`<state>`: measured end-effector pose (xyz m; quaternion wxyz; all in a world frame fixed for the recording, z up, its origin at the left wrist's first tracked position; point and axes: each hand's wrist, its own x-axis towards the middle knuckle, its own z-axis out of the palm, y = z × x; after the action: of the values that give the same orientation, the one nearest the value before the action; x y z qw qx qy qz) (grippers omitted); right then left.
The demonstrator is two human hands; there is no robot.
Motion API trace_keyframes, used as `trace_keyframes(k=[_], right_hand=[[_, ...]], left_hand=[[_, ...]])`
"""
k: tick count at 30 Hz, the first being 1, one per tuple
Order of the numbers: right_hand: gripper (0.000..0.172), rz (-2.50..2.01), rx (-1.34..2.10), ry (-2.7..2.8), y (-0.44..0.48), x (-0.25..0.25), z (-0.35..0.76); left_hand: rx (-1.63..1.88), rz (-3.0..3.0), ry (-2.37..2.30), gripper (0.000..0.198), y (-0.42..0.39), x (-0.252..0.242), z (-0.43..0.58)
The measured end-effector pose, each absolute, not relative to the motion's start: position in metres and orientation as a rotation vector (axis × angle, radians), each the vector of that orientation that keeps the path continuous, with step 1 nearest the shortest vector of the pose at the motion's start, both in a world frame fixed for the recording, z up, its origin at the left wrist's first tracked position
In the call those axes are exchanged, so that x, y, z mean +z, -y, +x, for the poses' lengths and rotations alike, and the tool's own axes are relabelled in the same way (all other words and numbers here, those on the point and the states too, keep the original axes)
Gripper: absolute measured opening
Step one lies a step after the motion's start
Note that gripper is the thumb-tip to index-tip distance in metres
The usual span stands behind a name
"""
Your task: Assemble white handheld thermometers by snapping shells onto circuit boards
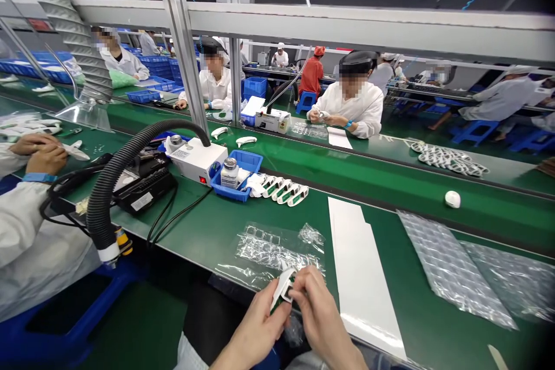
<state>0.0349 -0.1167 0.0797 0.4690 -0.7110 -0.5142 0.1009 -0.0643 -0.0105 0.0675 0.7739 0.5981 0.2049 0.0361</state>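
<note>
A white plastic housing with a green circuit board inside is tilted above the front edge of the green bench. My left hand is closed around its lower left side. The fingers of my right hand are pinched at the housing's right side, by a small dark part; whether they grip that part or the housing is hard to tell. Just beyond my hands lies a clear plastic bag of small transparent pieces. Several similar housings stand in a row farther back.
White paper sheets and bubble-textured plastic lie to the right. A blue tray holds a bottle. A black hose arches at left, near a co-worker's hands. A white device sits on the belt.
</note>
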Motion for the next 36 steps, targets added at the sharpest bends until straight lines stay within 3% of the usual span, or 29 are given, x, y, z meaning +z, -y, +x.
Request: trace_keyframes(k=[3, 7, 13, 17, 26, 36], right_hand=[[0.016, -1.719, 0.118, 1.424, 0.121, 0.089, 0.037], [0.02, -1.842, 0.222, 1.1, 0.113, 0.097, 0.096], [0.023, -1.982, 0.239, 1.008, 0.085, 0.065, 0.188], [0.014, -2.045, 0.195, 1.015, 0.082, 0.047, 0.199], [0.033, -2.022, 0.076, 0.834, 0.105, 0.036, 0.207], [0.039, -1.995, -0.058, 0.802, 0.104, 0.036, 0.206]], left_hand=[[0.128, 1.246, -0.504, 0.028, 0.008, 0.069, -0.061], [0.214, 1.259, -0.553, 0.032, 0.0, 0.073, -0.056], [0.216, 1.017, -0.544, 0.044, -0.005, 0.076, -0.051], [0.322, 1.251, -0.59, 0.036, -0.008, 0.074, -0.056], [0.273, 1.327, -0.563, 0.036, -0.003, 0.066, -0.073], [0.44, 1.283, -0.554, 0.032, -0.015, 0.065, -0.024]])
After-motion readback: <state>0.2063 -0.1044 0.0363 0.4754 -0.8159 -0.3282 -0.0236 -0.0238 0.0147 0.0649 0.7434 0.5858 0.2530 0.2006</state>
